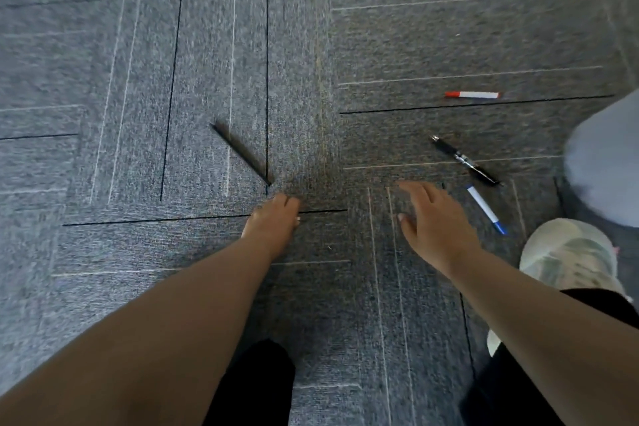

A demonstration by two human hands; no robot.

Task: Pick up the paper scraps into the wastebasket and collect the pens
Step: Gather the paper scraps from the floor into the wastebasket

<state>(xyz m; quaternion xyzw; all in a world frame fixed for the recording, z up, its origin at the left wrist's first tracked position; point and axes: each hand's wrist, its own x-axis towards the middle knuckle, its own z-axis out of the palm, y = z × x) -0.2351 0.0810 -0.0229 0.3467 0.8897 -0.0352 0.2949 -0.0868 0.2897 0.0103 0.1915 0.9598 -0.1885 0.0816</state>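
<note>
Several pens lie on the grey carpet. A thin black pen (241, 153) lies slanted left of centre. My left hand (273, 221) hovers just below its near tip, fingers loosely curled, holding nothing. My right hand (434, 221) is spread with straight fingers, empty. Right of it lie a white pen with a blue cap (485, 208) and a black click pen (465, 161). Farther back rests a red and white pen (472, 94). No paper scraps are visible.
A grey rounded object (608, 162) sits at the right edge; I cannot tell whether it is the wastebasket. My light shoe (567, 252) stands below it, and my dark trouser legs fill the bottom of the view.
</note>
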